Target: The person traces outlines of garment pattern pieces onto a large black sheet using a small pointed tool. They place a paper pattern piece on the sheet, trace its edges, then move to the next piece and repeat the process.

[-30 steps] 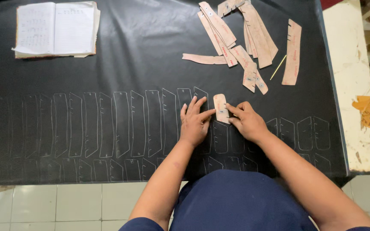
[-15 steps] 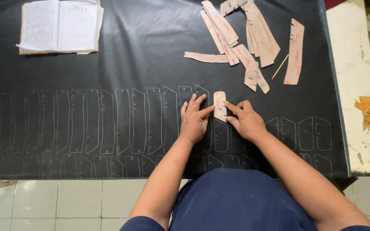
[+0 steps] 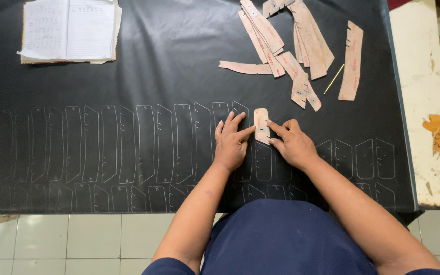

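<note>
My left hand [image 3: 231,143] lies flat on the black sheet material [image 3: 169,76] that covers the worktop, fingers spread, with the index fingertip resting against the left edge of a small tan card pattern piece with rounded top corners [image 3: 262,125]. My right hand [image 3: 292,143] comes in from the other side, its fingertips pressing on the piece's right edge and lower part. Neither hand is closed around anything; both are open and bearing down, apparently to keep the piece from sliding on the smooth surface.

The pattern piece sits upright at the right end of a long row of pale traced outlines [image 3: 128,142], directly beside the last one. A second row of smaller outlines runs nearer to me, and further outlines [image 3: 365,158] lie to the right of my right hand.

A loose pile of longer tan card pattern strips [image 3: 291,46] lies at the far right of the sheet, well apart from my hands, with a thin yellow stick [image 3: 334,79] among them. An open white notebook [image 3: 70,30] lies at the far left corner.

Whether my right hand holds a marking tool I cannot tell; the fingers hide it. The lower end of the pattern piece is covered by fingertips. The nearest outlines are cut off by my dark blue garment [image 3: 286,239]. A worn cream ledge [image 3: 423,112] borders the worktop on the right.
</note>
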`<state>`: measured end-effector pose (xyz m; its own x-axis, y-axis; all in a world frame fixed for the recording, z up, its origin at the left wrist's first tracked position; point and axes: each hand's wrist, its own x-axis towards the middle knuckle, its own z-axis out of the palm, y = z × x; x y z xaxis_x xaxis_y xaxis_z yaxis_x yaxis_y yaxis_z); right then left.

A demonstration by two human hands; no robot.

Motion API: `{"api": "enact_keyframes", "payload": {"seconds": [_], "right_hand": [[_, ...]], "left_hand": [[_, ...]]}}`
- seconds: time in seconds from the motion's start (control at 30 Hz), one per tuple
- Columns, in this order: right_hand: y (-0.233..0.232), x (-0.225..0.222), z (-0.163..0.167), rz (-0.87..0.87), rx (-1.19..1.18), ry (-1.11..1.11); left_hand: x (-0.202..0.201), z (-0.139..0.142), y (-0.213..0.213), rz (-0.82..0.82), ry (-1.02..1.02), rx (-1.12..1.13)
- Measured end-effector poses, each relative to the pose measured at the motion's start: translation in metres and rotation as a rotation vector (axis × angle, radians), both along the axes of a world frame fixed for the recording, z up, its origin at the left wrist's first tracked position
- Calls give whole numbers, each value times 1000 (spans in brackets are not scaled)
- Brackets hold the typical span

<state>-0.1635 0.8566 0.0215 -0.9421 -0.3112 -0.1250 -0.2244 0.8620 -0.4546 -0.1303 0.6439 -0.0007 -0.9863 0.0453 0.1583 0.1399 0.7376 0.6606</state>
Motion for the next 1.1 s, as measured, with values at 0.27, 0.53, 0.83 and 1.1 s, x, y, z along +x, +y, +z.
{"api": "enact_keyframes", "payload": {"seconds": [0.27,0.53,0.83,1.1], "right_hand": [[-2,-1,2,5,-4,0],[-2,-1,5,11,-7,-8],[0,0,-1,9,-2,-5],[-4,-31,8,124,-237,273]], "left_hand": [[-1,-2,0,5,26,14],[-1,-1,3,34,36,21],[-2,11,8,49,33,-44],[7,-2,45,-238,127,-603]]}}
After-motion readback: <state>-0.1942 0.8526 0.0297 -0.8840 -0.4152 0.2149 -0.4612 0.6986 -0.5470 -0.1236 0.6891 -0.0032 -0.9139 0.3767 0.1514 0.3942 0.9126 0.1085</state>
